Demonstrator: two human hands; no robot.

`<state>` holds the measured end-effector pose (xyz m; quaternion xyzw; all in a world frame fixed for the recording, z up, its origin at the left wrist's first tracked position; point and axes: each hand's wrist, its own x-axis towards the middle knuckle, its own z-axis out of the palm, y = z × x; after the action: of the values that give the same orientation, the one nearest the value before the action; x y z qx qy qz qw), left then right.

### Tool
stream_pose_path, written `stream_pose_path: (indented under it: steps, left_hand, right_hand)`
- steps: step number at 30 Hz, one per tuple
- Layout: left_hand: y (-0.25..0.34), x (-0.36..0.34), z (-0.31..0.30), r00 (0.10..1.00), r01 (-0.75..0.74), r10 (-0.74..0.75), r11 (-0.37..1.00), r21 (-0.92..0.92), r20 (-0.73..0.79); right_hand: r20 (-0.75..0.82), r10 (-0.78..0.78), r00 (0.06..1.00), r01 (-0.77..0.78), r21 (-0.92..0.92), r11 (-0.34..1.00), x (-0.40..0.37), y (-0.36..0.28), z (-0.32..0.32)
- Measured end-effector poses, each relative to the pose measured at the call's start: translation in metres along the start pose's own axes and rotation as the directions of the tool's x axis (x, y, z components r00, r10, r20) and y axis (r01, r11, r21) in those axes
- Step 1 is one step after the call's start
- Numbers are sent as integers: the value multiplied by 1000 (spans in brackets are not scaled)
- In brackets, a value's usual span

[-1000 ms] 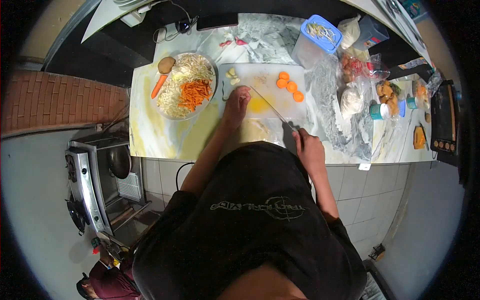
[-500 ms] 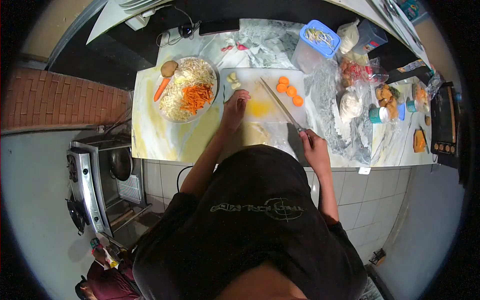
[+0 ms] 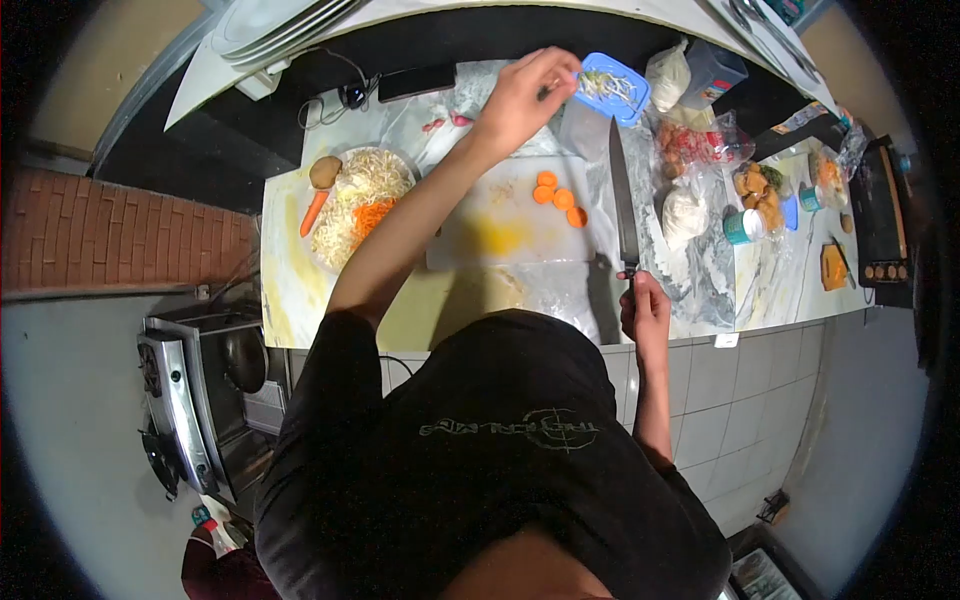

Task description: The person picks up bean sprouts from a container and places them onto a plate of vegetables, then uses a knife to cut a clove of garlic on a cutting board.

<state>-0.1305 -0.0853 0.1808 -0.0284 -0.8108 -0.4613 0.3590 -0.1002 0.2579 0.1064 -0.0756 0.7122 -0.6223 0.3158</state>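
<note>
My left hand (image 3: 530, 95) is stretched over the back of the counter, its curled fingertips at the left edge of a blue lid (image 3: 638, 113) bearing whitish and green scraps (image 3: 610, 86). Whatever those fingers may hold is too small to make out. In my right hand (image 3: 648, 308) is a kitchen knife (image 3: 622, 190), raised to the right of the white cutting board (image 3: 560, 245) with its tip pointing away from me. Several carrot slices (image 3: 563, 199) lie on the board, beside small pale bits and a yellow stain. My left forearm hides the board's upper left corner.
At left, a plate (image 3: 330, 262) carries shredded vegetables, carrot strips (image 3: 372, 216), a whole carrot (image 3: 314, 214) and a brown round vegetable (image 3: 325, 172). Plastic bags (image 3: 685, 215) and a jar (image 3: 743, 227) stand at right. A phone (image 3: 417, 82) lies at the back. Another person's sleeve (image 3: 225, 570) shows at lower left.
My left hand has moved from the garlic on the board up to the blue lid. My right hand has swung the knife off the board to the right. The view has shifted slightly.
</note>
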Motion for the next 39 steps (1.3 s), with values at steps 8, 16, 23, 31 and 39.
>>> stream_pose_path:
  steps: [8,16,23,31,39]
  left_hand:
    - [-41,47,49,977,-210,213,942,264,15]
    - [-50,-89,-46,973,109,-46,954,280,-225]
    - [-78,-201,-183,901,366,-86,676,639,-425]
    - [-97,-233,-190,852,524,-330,566,637,-407]
    - [-105,-228,-192,824,565,-410,544,621,-391]
  right_hand:
    - [-69,53,996,-47,85,995,-14,12,-5]
    - [-16,61,998,-61,18,998,-15,27,5]
    - [158,43,986,-32,-70,997,2,25,26]
    - [177,40,983,-10,-164,986,10,14,40]
    - [137,81,987,-69,-92,993,3,13,29]
